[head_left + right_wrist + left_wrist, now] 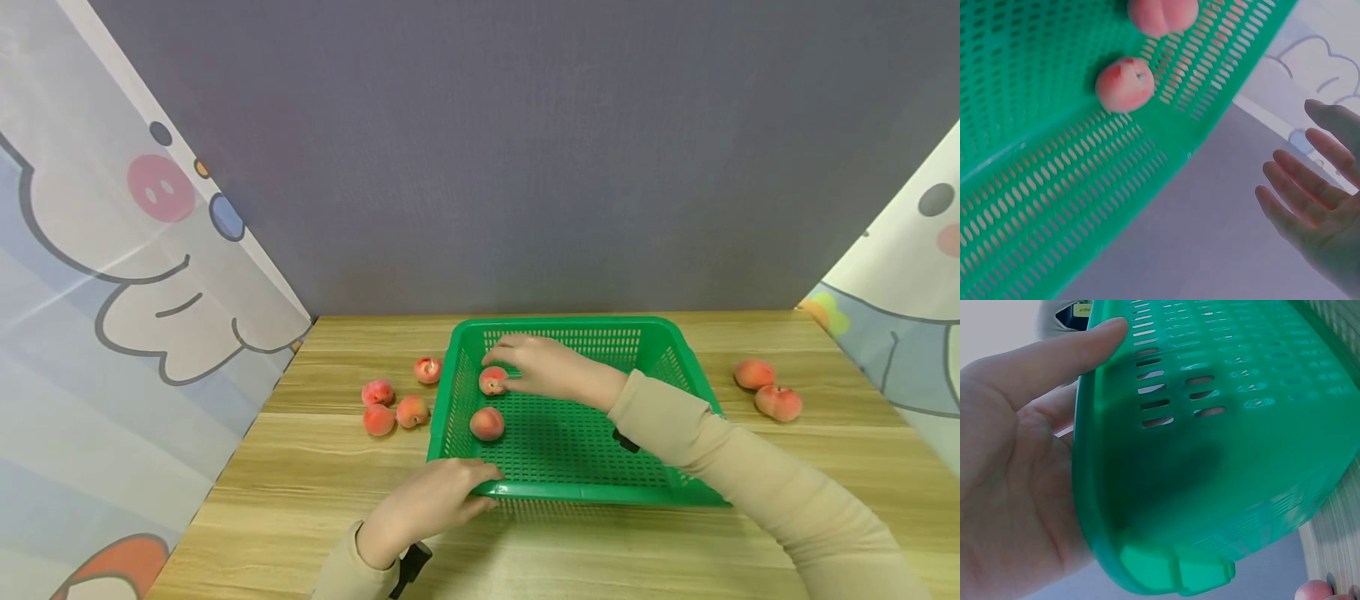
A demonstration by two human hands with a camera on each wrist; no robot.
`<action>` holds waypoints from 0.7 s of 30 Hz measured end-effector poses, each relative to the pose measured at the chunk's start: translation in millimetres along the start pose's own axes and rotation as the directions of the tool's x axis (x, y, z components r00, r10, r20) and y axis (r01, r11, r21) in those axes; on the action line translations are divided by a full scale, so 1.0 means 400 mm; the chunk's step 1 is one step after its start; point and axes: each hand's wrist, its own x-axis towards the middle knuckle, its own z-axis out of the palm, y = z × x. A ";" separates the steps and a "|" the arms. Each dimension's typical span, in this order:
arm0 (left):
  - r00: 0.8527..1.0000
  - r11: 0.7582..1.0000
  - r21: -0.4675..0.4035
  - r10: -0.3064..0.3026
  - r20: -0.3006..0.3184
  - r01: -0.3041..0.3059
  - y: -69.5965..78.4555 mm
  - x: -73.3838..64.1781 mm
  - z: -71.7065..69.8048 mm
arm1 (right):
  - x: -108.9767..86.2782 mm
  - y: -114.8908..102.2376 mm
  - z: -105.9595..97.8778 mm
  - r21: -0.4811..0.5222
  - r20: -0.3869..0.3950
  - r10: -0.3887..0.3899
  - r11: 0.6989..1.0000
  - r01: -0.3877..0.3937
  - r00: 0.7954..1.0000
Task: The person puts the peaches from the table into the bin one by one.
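A green plastic basket [577, 492] with slotted walls stands on the table. Two peaches lie inside near its left wall: one peach [491, 382] toward the back, another peach [487, 423] closer to the front. My left hand [438, 497] grips the basket's front rim near the left corner; the left wrist view shows the thumb on the outer wall and fingers over the rim. Above the back peach hovers my right hand [543, 367]. In the right wrist view its fingers [1300, 190] are spread and loosely bent, apart from the peach [1125, 85].
Left of the basket several peaches [378, 420] lie on the wooden table [300, 475]. Two more peaches [778, 402] touch each other at the right. A grey panel [525, 167] rises behind the table, with cartoon-printed sheets [90, 333] at both sides.
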 end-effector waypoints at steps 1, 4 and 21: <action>1.000 1.000 -0.005 -0.002 0.002 0.002 0.000 0.000 0.000 | -0.004 0.002 -0.009 -0.008 -0.011 0.001 1.000 -0.002 1.000; 1.000 1.000 -0.015 -0.006 0.005 0.006 0.001 0.000 -0.001 | -0.016 0.012 -0.032 -0.020 -0.042 0.013 1.000 -0.013 0.999; 1.000 1.000 -0.019 -0.014 0.014 0.014 0.002 -0.001 -0.001 | -0.110 0.083 -0.117 -0.032 -0.132 0.111 0.993 -0.116 0.985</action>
